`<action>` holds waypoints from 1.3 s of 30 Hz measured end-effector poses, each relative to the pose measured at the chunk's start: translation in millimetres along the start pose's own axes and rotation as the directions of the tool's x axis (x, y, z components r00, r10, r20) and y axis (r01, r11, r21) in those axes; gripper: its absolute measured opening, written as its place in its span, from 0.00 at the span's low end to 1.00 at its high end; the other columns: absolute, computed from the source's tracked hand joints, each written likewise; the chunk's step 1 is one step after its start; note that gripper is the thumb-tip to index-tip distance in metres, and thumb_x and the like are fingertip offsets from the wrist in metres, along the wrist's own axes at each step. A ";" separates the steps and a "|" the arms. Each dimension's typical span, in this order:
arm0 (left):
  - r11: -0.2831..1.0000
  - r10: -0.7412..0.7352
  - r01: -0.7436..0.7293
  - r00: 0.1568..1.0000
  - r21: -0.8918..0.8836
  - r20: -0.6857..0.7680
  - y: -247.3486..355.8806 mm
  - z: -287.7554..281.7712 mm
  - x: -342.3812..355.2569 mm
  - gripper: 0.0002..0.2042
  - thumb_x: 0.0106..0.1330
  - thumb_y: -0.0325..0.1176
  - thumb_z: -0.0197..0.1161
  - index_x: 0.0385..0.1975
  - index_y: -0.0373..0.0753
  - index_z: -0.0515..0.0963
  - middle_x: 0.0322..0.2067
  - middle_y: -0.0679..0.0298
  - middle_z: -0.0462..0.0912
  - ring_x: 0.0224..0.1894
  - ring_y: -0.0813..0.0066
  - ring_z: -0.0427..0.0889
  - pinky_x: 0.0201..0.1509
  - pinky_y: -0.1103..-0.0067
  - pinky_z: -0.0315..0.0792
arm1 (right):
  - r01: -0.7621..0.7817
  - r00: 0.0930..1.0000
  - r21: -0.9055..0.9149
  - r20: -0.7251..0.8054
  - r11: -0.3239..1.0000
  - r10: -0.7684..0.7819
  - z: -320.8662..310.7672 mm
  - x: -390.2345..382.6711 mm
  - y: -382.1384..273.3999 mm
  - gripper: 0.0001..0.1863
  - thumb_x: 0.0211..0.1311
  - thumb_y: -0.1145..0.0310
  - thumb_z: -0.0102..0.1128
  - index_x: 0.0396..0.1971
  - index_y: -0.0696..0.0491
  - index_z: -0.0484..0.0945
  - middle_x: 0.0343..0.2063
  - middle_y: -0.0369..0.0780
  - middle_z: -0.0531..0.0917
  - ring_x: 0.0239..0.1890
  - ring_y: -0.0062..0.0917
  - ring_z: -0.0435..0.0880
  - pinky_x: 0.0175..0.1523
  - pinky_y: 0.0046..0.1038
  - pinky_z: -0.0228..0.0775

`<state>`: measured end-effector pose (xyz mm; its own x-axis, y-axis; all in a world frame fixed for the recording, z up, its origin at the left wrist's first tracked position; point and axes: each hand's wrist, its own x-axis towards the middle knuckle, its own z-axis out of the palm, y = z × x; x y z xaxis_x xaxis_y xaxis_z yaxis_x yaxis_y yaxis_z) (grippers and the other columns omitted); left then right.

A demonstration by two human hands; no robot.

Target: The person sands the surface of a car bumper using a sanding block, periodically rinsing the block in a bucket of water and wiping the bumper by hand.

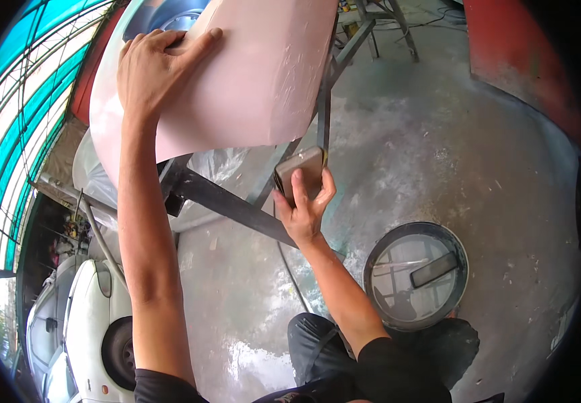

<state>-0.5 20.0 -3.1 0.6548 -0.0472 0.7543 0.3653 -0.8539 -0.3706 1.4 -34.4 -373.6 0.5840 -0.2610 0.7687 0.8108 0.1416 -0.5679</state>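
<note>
A pink-coated car body panel, likely a bumper, is propped up in front of me, with wet-looking streaks near its right edge. My left hand rests on its upper left part, beside a blue-edged opening; the thumb stretches out flat across the pink surface, and some fingertips are hard to make out. Just below the panel's lower right corner, my right hand grips a grey-brown sanding block, fingers spread over its face. The block is apart from the panel.
A dark metal stand supports the panel. By my knee sits a round black-rimmed basin of cloudy water with a dark rectangular block in it. A white car is at lower left; a red panel stands far right.
</note>
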 end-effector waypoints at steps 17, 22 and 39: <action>0.997 0.032 -0.029 0.998 0.065 -0.057 -8.8 9.2 -4.1 0.40 0.55 0.75 0.68 0.39 0.35 0.92 0.38 0.56 0.91 0.46 0.60 0.86 0.63 0.68 0.71 | -0.011 0.976 -0.076 -0.216 0.997 -0.006 30.2 97.5 -31.4 0.33 0.62 0.68 0.78 0.68 0.51 0.80 0.65 0.59 0.62 0.65 0.54 0.68 0.64 0.47 0.71; 0.998 0.054 -0.052 0.998 0.036 -0.043 1.0 6.7 -2.6 0.40 0.55 0.75 0.67 0.39 0.35 0.92 0.39 0.55 0.91 0.48 0.59 0.86 0.64 0.68 0.71 | 0.041 0.986 -0.017 -0.163 0.999 -0.043 33.7 44.8 -26.3 0.34 0.61 0.68 0.79 0.69 0.51 0.79 0.65 0.58 0.62 0.64 0.55 0.68 0.66 0.48 0.68; 0.998 0.056 -0.055 0.997 0.021 -0.049 0.4 8.4 -4.2 0.40 0.56 0.76 0.65 0.36 0.35 0.92 0.35 0.53 0.90 0.43 0.56 0.87 0.62 0.67 0.71 | -0.010 0.979 -0.047 -0.202 0.999 0.000 26.8 117.2 -6.9 0.30 0.66 0.58 0.75 0.68 0.46 0.81 0.66 0.59 0.63 0.64 0.55 0.68 0.64 0.50 0.68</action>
<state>2.4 24.2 -10.9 0.6410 -0.1198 0.7581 0.3426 -0.8392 -0.4224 65.3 -40.3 -271.8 0.5640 -0.4488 0.6932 0.8023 0.0992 -0.5886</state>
